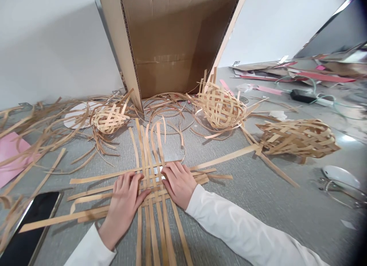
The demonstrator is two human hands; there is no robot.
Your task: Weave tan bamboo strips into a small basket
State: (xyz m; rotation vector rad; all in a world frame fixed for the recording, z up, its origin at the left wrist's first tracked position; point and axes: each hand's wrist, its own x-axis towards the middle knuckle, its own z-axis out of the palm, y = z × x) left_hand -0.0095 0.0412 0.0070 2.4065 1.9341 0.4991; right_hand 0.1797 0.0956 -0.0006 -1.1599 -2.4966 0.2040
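Both hands (123,208) are held open and palm-down, pressing flat on a lattice of thin wood strips (151,180); nothing is gripped. The left hand covers the lattice's lower left part, and the fingertips of the right hand rest near its centre. White sleeves are worn on both arms. The lattice lies flat towards the near edge of the grey surface (259,208), its strip ends running out on all sides. Beyond it, three partly woven, rounded strip forms are placed: a small one (110,119) to the far left, one (219,108) at centre-far and a larger one (298,137) to the right. Loose strips (37,132) are heaped at the left, over pink paper (13,157). A smartphone (28,227) lies at the left edge. Eyeglasses (342,193) lie at the right, and an upright cardboard box (164,40) stands at the far edge.
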